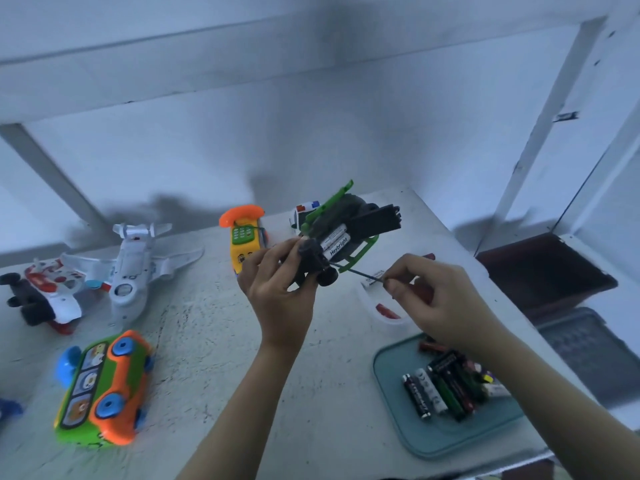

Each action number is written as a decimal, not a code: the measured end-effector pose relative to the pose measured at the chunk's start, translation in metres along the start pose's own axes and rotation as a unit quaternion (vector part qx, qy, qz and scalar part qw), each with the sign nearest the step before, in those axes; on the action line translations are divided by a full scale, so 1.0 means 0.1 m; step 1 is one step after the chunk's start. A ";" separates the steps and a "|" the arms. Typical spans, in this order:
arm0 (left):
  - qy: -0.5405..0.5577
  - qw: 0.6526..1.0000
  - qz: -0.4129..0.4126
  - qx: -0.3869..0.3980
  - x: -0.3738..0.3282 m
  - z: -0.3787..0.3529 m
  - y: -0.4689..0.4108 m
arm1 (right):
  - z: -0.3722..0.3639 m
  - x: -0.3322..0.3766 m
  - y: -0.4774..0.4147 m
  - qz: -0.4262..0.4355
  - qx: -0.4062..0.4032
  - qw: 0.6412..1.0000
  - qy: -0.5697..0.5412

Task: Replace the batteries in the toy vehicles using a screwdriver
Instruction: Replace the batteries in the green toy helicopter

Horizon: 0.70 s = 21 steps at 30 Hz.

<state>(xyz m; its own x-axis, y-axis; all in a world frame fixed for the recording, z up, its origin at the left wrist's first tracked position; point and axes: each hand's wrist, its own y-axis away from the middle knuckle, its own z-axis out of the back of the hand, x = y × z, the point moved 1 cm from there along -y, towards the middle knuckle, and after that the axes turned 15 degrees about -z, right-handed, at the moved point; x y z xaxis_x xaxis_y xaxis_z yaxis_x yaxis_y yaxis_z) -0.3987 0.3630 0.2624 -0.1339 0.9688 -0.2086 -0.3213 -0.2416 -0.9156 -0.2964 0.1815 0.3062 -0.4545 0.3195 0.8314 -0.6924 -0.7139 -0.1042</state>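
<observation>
Our left hand [277, 285] grips the dark toy helicopter [370, 221] above the table [214, 327], belly up, with two white batteries [335, 242] showing in its open compartment. Our right hand [440, 299] pinches the screwdriver [360, 274], whose tip is at the toy's underside, just beside a wheel.

A plain indoor room, white table [214, 341] strewn with toys [104, 386].
</observation>
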 end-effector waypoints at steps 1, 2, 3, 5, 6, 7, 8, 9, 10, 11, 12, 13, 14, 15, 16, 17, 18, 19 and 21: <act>0.002 1.000 -0.001 0.000 -0.02 -0.04 -0.01 | 0.02 -0.03 -0.01 -0.001 -0.002 1.000 0.005; 0.002 1.000 -0.004 0.000 -0.05 -0.07 -0.02 | 0.05 -0.06 -0.03 -0.002 -0.004 1.000 0.009; 0.002 1.000 -0.006 -0.001 -0.07 -0.11 -0.02 | 0.07 -0.08 -0.04 -0.003 -0.004 1.000 0.009; -0.003 1.000 -0.004 -0.007 -0.11 -0.19 -0.02 | 0.08 -0.09 -0.05 -0.010 0.010 1.000 0.003; -0.007 1.000 -0.003 -0.012 -0.14 -0.23 -0.02 | 0.08 -0.09 -0.04 -0.015 0.023 1.000 -0.003; -0.011 1.000 -0.003 -0.016 -0.17 -0.28 -0.02 | 0.08 -0.08 -0.04 -0.022 0.037 0.999 -0.007; -0.017 1.000 -0.005 -0.017 -0.20 -0.33 -0.02 | 0.08 -0.07 -0.04 -0.028 0.046 0.999 -0.007; -0.023 1.000 -0.008 -0.017 -0.23 -0.38 -0.02 | 0.07 -0.07 -0.04 -0.034 0.047 0.998 -0.006; -0.030 0.999 -0.009 -0.016 -0.27 -0.43 -0.02 | 0.07 -0.08 -0.04 -0.041 0.039 0.998 -0.005; -0.036 0.999 -0.008 -0.016 -0.29 -0.47 -0.02 | 0.06 -0.09 -0.04 -0.047 0.024 0.999 -0.006; -0.041 0.999 -0.005 -0.016 -0.31 -0.52 -0.01 | 0.04 -0.12 -0.03 -0.052 0.006 0.999 -0.010; -0.045 0.999 -0.002 -0.016 -0.33 -0.56 -0.01 | 0.01 -0.14 -0.02 -0.053 -0.012 0.998 -0.011; -0.049 0.999 -0.002 -0.018 -0.35 -0.59 -0.01 | -0.01 -0.16 0.00 -0.052 -0.029 0.998 -0.009; -0.053 0.998 -0.003 -0.020 -0.36 -0.62 -0.02 | -0.03 -0.18 0.01 -0.050 -0.041 0.998 -0.009; -0.055 0.998 -0.006 -0.020 -0.38 -0.65 -0.03 | -0.03 -0.20 0.02 -0.050 -0.047 0.998 -0.014; -0.057 0.998 -0.012 -0.021 -0.40 -0.67 -0.05 | -0.01 -0.21 0.02 -0.053 -0.047 0.997 -0.020; -0.058 0.998 -0.019 -0.022 -0.42 -0.70 -0.06 | 0.02 -0.23 0.02 -0.055 -0.046 0.997 -0.022; -0.059 0.998 -0.025 -0.024 -0.44 -0.73 -0.07 | 0.06 -0.26 0.01 -0.057 -0.044 0.997 -0.021; -0.062 0.997 -0.036 -0.026 -0.45 -0.78 -0.07 | 0.16 -0.32 0.02 -0.064 -0.039 0.997 -0.017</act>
<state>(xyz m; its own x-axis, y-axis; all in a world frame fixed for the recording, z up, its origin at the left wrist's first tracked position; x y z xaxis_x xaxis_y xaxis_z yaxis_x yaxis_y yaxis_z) -0.3174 0.3254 0.2520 -0.2276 0.9685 -0.1013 -0.2852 -0.1657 -0.9440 -0.2739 0.1601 0.2883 -0.3414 0.3819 0.8589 -0.7859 -0.6172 -0.0379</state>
